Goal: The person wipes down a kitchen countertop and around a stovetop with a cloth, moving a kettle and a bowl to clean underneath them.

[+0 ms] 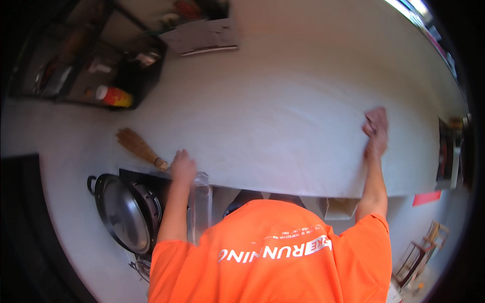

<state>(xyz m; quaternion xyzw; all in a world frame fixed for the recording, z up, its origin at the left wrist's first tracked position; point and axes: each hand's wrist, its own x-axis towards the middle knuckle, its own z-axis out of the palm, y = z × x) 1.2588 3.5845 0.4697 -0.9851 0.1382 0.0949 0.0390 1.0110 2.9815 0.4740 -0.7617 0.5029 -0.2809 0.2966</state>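
My right hand (376,142) is shut on a folded pinkish cloth (377,118), at the right part of a pale, smooth tabletop (273,128). The fingers press round the cloth's near side, and it touches or is just over the surface. On the left, my left hand (183,166) rests near the table's front edge with nothing seen in it; it is blurred, so how its fingers stand is hard to tell. Just left of that hand lies a straw brush (138,146), its bound end towards the hand.
A lidded dark pan (123,214) sits on a stove at lower left. A black shelf rack (151,81) with a red and yellow container (113,96) stands at upper left. Papers (201,36) are at the back. A wooden chair-like frame (416,253) is at lower right.
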